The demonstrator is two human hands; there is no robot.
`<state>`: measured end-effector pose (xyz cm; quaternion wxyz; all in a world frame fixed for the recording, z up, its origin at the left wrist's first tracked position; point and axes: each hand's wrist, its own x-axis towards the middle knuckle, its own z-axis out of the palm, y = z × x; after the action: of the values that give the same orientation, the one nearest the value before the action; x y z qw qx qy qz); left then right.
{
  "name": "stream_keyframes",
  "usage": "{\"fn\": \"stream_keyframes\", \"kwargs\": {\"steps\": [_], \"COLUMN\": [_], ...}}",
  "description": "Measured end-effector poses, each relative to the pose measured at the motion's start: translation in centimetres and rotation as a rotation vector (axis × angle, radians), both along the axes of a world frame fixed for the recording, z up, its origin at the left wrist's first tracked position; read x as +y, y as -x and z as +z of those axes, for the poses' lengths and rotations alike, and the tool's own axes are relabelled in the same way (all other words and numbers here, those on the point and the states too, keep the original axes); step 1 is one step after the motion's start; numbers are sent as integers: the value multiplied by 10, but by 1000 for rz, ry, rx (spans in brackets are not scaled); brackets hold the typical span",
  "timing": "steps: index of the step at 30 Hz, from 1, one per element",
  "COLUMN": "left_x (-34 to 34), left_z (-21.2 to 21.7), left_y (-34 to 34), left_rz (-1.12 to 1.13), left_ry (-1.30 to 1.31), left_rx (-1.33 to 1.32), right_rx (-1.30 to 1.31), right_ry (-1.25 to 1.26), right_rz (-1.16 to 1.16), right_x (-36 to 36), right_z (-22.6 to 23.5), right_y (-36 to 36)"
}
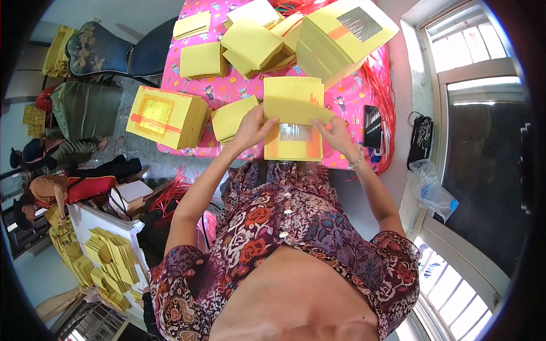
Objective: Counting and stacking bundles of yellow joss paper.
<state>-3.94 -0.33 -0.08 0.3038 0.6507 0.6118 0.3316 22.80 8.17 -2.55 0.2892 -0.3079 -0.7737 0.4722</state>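
At the near edge of the pink table, a stack of yellow joss paper (293, 150) with a silver foil patch lies before me. Across its middle a sheet of joss paper (293, 107) is lifted and bent over. My left hand (254, 127) pinches the left end of that sheet, thumb pointing inward. At the other end, my right hand (338, 138), with a beaded bracelet at the wrist, grips the sheet between thumb and fingers. A smaller pile of folded yellow paper (234, 118) sits beside my left hand.
A thick yellow bundle (168, 118) stands at the table's left corner. Yellow piles (253, 44) and a large foil-marked stack (347, 34) lie farther back. Red strings (382, 102) hang along the right edge near a phone (372, 126). Other people work at a white table (85, 221) on the left.
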Motion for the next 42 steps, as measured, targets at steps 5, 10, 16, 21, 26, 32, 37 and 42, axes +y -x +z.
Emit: {"fn": "stream_keyframes", "kwargs": {"steps": [5, 10, 16, 21, 26, 32, 37, 42], "left_x": [11, 12, 12, 10, 13, 13, 12, 17], "left_z": [-4, -4, -10, -12, -7, -6, -8, -3], "left_y": [-14, -24, -32, -34, -34, -35, -38, -43], "left_rz": [190, 285, 390, 293, 321, 339, 351, 438], "left_ry": [164, 117, 76, -42, -25, -16, -43, -271], "left_rx": [-34, -25, -79, 117, 81, 65, 69, 466], "right_rx": [209, 67, -66, -198, -283, -244, -327, -288], "right_ry": [192, 155, 149, 126, 101, 77, 119, 147], "right_rz": [-326, -390, -448, -470, -462, -471, -467, -488], "right_x": [2, 10, 17, 19, 20, 20, 25, 29], "right_z": [-7, -12, -4, 4, 11, 10, 4, -4], "right_y": [18, 24, 36, 38, 40, 40, 40, 39]}}
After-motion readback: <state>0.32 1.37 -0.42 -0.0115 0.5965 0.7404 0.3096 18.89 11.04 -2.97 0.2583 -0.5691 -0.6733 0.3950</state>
